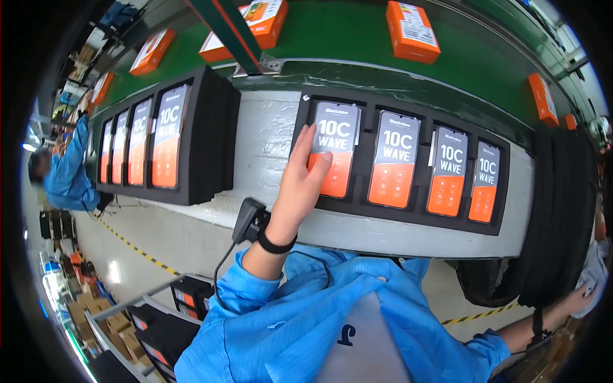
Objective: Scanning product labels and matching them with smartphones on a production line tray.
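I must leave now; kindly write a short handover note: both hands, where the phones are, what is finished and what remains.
Left hand: open, fingers flat on the leftmost phone with grey-and-orange screen film, not gripping it.
Right hand: far right and low, on a pale cloth-like thing; grip unclear.
Black foam tray on the white bench: four slots, all holding phones.
Second black tray stack at left: also four phones.
Orange boxes lie on the green conveyor behind.
Done: nothing lifted from the tray. Left: all four phones.
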A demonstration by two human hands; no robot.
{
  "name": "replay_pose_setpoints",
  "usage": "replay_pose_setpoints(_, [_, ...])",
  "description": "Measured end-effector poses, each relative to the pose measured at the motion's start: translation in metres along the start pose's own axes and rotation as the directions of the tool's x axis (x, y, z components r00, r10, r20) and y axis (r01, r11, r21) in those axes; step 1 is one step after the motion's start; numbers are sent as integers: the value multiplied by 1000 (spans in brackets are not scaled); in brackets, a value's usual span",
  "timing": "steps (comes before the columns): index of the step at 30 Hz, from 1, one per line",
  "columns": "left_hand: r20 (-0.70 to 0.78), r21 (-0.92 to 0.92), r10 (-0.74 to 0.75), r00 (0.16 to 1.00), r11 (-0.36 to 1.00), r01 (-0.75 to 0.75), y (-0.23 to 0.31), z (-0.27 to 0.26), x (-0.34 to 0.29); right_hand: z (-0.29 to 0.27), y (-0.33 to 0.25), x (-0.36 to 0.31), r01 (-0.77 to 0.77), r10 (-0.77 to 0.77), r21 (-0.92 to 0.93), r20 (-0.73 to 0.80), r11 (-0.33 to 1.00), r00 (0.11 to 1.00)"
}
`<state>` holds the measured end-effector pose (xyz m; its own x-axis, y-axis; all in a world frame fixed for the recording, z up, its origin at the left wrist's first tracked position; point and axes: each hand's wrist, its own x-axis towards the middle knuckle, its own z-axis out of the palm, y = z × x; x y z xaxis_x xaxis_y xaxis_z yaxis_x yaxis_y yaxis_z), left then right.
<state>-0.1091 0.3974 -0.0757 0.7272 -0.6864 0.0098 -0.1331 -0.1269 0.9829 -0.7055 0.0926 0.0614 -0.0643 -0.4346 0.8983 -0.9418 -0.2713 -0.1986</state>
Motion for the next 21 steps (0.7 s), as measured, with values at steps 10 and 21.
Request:
replay_pose_setpoints(10, [28,-263,-315,949,913,311,8,-20,11,91,-415,-120,-389,-615,833,553,393,563])
replay_pose_setpoints(21, [-43,189,-24,999,982,32,-11,-7,15,140,-513,-177,-396,-748,833,534,386,394])
